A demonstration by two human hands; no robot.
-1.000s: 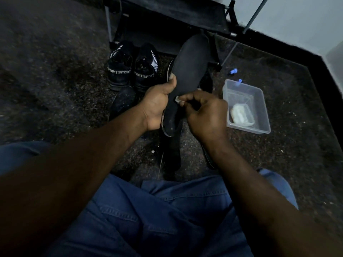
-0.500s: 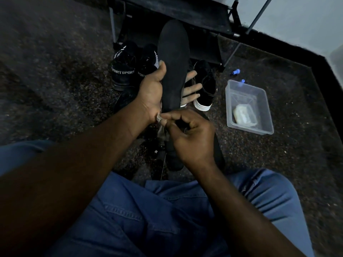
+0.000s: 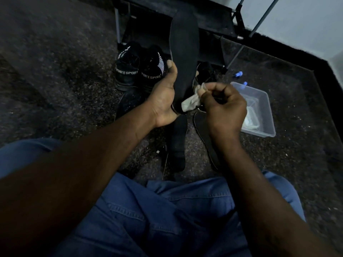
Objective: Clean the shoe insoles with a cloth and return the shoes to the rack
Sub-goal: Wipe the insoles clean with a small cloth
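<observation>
My left hand (image 3: 163, 97) grips a long black insole (image 3: 183, 52) near its heel and holds it upright in front of the shoe rack (image 3: 185, 13). My right hand (image 3: 222, 106) pinches a small pale cloth (image 3: 191, 102) against the insole's lower end. A pair of black sport shoes (image 3: 139, 73) stands on the floor to the left of the insole. Another black shoe (image 3: 206, 73) shows behind the insole on the right. Two more dark insoles (image 3: 178, 143) lie on the floor below my hands.
A clear plastic tub (image 3: 261, 112) with something pale inside sits on the dark speckled floor at the right. Two small blue items (image 3: 238, 73) lie beyond it. The rack's metal legs and a pale wall stand at the back. My blue-trousered legs fill the foreground.
The insole has swung upright from a rightward tilt. My right hand with the cloth went down to the heel and has shifted right, where more of the cloth shows.
</observation>
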